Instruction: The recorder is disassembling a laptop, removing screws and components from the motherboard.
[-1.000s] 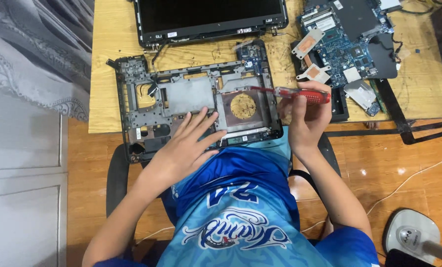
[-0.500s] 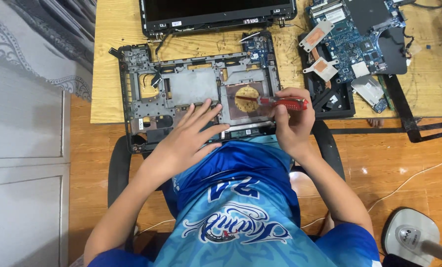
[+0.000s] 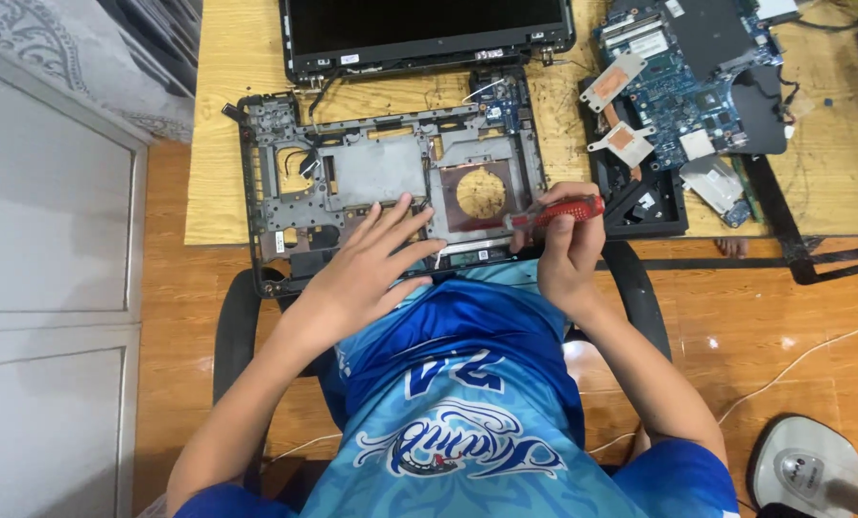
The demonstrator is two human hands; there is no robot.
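The laptop base frame (image 3: pixel 391 182) lies at the near edge of our wooden table (image 3: pixel 218 125), sitting more central in view than a second ago — our hands unmoved. Our left hand (image 3: pixel 362 273) rests flat, fingers spread wide, on its front edge, while our right hand (image 3: pixel 565 251) grips a red screwdriver (image 3: pixel 556 213) by the round cutout. At twelve o'clock lies the screen panel (image 3: pixel 429 29), at two the blue motherboard (image 3: pixel 683 77) — wooden floor (image 3: pixel 794 307) below.

Left hand (image 3: pixel 367 269) is lying palm down, fingers (image 3: pixel 400 213) spread and extending forward, fingertips pressing flat. Left forearm is running diagonally up from lower left, wrist straight. Right hand (image 3: pixel 565 247) is sitting curled, fingers bunching together and closing in a pinch near the top of the hand, thumb side facing left. Right forearm is angling up from lower right, elbow bent, wrist slightly flexed.
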